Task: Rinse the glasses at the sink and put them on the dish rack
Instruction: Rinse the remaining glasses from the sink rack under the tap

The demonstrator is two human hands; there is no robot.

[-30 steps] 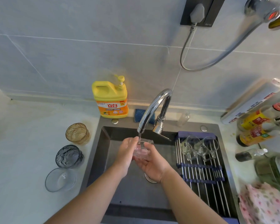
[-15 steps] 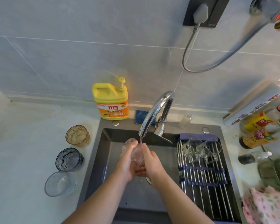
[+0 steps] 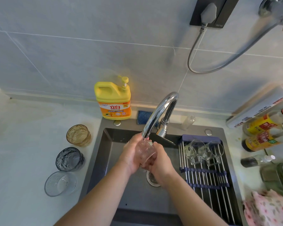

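Both my hands hold a clear glass (image 3: 146,150) under the running tap (image 3: 158,113), over the dark sink (image 3: 111,162). My left hand (image 3: 131,154) wraps its left side and my right hand (image 3: 160,163) cups it from the right and below. Water runs from the spout onto the glass. Two clear glass mugs (image 3: 203,151) lie on the roll-up dish rack (image 3: 206,175) across the sink's right part. On the counter to the left stand an amber glass (image 3: 78,135), a dark grey glass (image 3: 69,159) and a clear glass bowl (image 3: 60,183).
A yellow detergent bottle (image 3: 113,101) and a blue sponge (image 3: 145,117) sit behind the sink. Sauce bottles (image 3: 265,136) and a foil roll (image 3: 258,108) crowd the right counter. A pink floral cloth (image 3: 268,209) lies at the front right. The drain (image 3: 152,178) shows below my hands.
My hands have turned the glass under the stream and closed in around it, staying under the spout. The glasses on the counter and the mugs on the rack have not moved.
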